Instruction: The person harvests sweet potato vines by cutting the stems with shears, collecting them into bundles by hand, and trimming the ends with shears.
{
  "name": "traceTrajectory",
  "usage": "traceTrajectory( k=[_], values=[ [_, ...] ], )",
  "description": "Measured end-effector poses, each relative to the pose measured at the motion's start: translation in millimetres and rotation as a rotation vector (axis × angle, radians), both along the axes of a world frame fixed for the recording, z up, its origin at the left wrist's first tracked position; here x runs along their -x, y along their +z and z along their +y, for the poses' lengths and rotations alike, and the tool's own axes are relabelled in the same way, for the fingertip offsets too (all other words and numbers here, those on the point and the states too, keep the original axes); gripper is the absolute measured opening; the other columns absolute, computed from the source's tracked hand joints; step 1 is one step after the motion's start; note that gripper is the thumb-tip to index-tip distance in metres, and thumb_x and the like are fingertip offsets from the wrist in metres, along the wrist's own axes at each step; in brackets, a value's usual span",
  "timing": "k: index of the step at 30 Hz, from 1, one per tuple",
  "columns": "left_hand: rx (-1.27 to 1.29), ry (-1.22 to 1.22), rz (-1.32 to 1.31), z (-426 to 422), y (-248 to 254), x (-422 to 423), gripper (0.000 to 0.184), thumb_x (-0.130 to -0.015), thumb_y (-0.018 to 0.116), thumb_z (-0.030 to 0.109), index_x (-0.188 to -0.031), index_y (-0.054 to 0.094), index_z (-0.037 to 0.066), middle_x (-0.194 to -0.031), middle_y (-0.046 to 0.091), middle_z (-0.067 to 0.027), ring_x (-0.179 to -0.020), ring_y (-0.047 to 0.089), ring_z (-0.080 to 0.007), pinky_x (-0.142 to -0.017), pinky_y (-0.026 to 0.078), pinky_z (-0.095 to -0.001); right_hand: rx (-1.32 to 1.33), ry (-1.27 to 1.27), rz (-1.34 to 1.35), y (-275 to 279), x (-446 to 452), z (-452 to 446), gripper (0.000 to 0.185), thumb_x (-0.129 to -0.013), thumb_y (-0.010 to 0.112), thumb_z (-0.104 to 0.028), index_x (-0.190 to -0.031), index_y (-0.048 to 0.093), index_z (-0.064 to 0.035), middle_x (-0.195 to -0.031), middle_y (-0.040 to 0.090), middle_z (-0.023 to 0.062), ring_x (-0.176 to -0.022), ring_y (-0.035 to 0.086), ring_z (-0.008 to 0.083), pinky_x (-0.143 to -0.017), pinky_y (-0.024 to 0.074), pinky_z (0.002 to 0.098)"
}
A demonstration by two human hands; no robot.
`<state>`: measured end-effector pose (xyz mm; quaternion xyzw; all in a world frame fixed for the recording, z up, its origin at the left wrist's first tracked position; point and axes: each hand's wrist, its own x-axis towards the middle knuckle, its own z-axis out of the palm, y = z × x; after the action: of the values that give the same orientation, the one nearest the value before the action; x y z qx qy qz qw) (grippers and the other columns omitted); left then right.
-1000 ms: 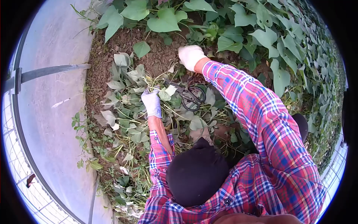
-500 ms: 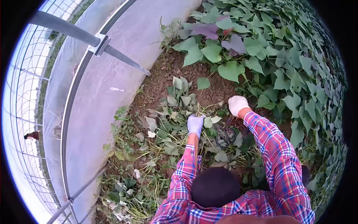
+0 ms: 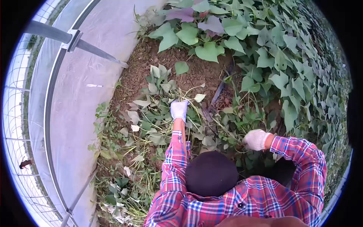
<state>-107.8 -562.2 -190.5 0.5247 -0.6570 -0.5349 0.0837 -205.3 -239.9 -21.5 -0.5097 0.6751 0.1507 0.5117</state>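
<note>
My left hand (image 3: 179,110), in a pale glove, is closed round a bunch of leafy vines (image 3: 182,94). Cut-looking stems and drooping grey-green leaves (image 3: 160,81) spread out on both sides of it. Off to the right, my right hand (image 3: 255,139), in a whitish glove, is curled into a fist low beside green stems and leaves (image 3: 244,117). Its fingertips face the foliage, and whatever they grip is hidden. A dark strip (image 3: 219,90) lies on the soil between the hands and the standing plants.
Dense heart-shaped leaves (image 3: 280,60) fill the right and top. Bare brown soil (image 3: 151,56) shows ahead. Along the left run plastic sheeting (image 3: 90,68), a metal pipe (image 3: 49,32) and a curved rail (image 3: 51,83). A dark rounded shape (image 3: 211,174) sits between my arms.
My right hand has drawn back toward my body, with the elbow bent outward. The left hand keeps its vines. Dark looped handles seen between the hands no longer show. The whole view has shifted.
</note>
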Motion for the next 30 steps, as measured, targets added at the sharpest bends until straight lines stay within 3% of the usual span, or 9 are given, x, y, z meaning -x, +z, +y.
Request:
traceTrajectory(
  k=[4, 6, 8, 10, 15, 19, 22, 26, 30],
  values=[
    [0.005, -0.016, -0.035, 5.9, 29.0, 0.7, 0.015, -0.072, 0.069, 0.016, -0.072, 0.067, 0.001, -0.059, 0.062, -0.0047, -0.045, 0.054, -0.0136, -0.045, 0.042, -0.0305, -0.161, 0.017, -0.106, 74.6, 35.3, -8.8, 0.033, -0.075, 0.060, -0.032, -0.094, 0.068, -0.0062, -0.081, 0.066, 0.0148, -0.079, 0.065, 0.0324, -0.072, 0.0504, 0.0421],
    [-0.070, 0.003, -0.027, 2.0, 14.4, 1.4, 0.018, -0.072, 0.071, 0.018, -0.072, 0.067, 0.001, -0.061, 0.063, -0.0061, -0.045, 0.054, -0.0139, -0.044, 0.042, -0.0302, -0.029, -0.013, -0.083, 109.3, 79.1, -31.7, 0.032, -0.074, 0.061, -0.030, -0.093, 0.068, -0.0047, -0.077, 0.066, 0.0145, -0.073, 0.064, 0.0305, -0.070, 0.0505, 0.0408],
    [-0.063, -0.013, -0.050, 2.3, 18.4, 1.7, 0.019, -0.072, 0.071, 0.018, -0.072, 0.067, 0.000, -0.062, 0.063, -0.0066, -0.046, 0.055, -0.0143, -0.045, 0.042, -0.0307, 0.440, -0.066, 0.178, 222.9, 109.4, -98.5, 0.024, -0.079, 0.061, -0.025, -0.089, 0.069, -0.0037, -0.071, 0.065, 0.0107, -0.062, 0.062, 0.0215, -0.062, 0.0496, 0.0357],
    [-0.016, -0.035, -0.090, -1.7, 6.6, 0.5, 0.023, -0.070, 0.072, 0.024, -0.073, 0.068, 0.001, -0.063, 0.065, -0.0089, -0.052, 0.061, -0.0178, -0.052, 0.046, -0.0323, 0.912, -0.654, 0.144, 329.7, 127.5, -164.7, 0.030, -0.085, 0.059, -0.021, -0.111, 0.063, -0.0062, -0.077, 0.065, 0.0124, -0.069, 0.064, 0.0170, -0.060, 0.0501, 0.0299],
    [0.031, -0.099, -0.175, -1.5, 14.7, 0.1, 0.028, -0.068, 0.072, 0.029, -0.074, 0.069, 0.003, -0.062, 0.066, -0.0110, -0.055, 0.065, -0.0202, -0.058, 0.050, -0.0330, 1.498, -0.342, 0.459, 382.1, 116.5, -246.2, 0.030, -0.086, 0.059, -0.024, -0.113, 0.061, -0.0095, -0.087, 0.065, 0.0102, -0.076, 0.064, 0.0196, -0.064, 0.0510, 0.0329],
    [0.007, -0.023, -0.116, -0.3, 11.4, 0.0, 0.029, -0.066, 0.073, 0.028, -0.075, 0.067, 0.001, -0.064, 0.066, -0.0121, -0.056, 0.065, -0.0219, -0.060, 0.050, -0.0337, 1.932, 0.051, 0.692, 343.4, 75.8, -248.7, 0.031, -0.088, 0.060, -0.027, -0.115, 0.059, -0.0128, -0.098, 0.066, 0.0080, -0.083, 0.065, 0.0222, -0.068, 0.0519, 0.0359],
    [-0.094, -0.001, -0.078, 5.0, 37.3, 1.3, 0.022, -0.068, 0.071, 0.022, -0.072, 0.066, 0.001, -0.062, 0.065, -0.0087, -0.050, 0.061, -0.0173, -0.052, 0.048, -0.0319, 1.374, 0.185, 0.531, 237.0, 53.1, -180.3, 0.030, -0.085, 0.062, -0.026, -0.111, 0.057, -0.0121, -0.084, 0.058, 0.0066, -0.075, 0.062, 0.0255, -0.063, 0.0494, 0.0365],
    [-0.149, -0.034, 0.278, -1.2, 6.7, -8.2, 0.015, -0.073, 0.066, 0.005, -0.085, 0.063, -0.001, -0.064, 0.062, -0.0039, -0.048, 0.056, -0.0116, -0.045, 0.043, -0.0257, 0.708, -0.067, 0.451, 124.3, 57.3, -65.5, 0.030, -0.080, 0.064, -0.022, -0.107, 0.059, -0.0096, -0.081, 0.060, 0.0095, -0.076, 0.062, 0.0302, -0.065, 0.0499, 0.0401],
    [-0.304, -0.162, 0.401, 1.8, 66.0, -33.4, 0.013, -0.080, 0.066, 0.005, -0.092, 0.062, 0.001, -0.069, 0.063, -0.0039, -0.049, 0.058, -0.0121, -0.043, 0.042, -0.0226, 0.627, -0.336, 0.427, 74.2, 58.2, 53.0, 0.026, -0.077, 0.064, -0.019, -0.100, 0.063, -0.0077, -0.081, 0.062, 0.0127, -0.079, 0.061, 0.0317, -0.070, 0.0497, 0.0411]
  ],
)
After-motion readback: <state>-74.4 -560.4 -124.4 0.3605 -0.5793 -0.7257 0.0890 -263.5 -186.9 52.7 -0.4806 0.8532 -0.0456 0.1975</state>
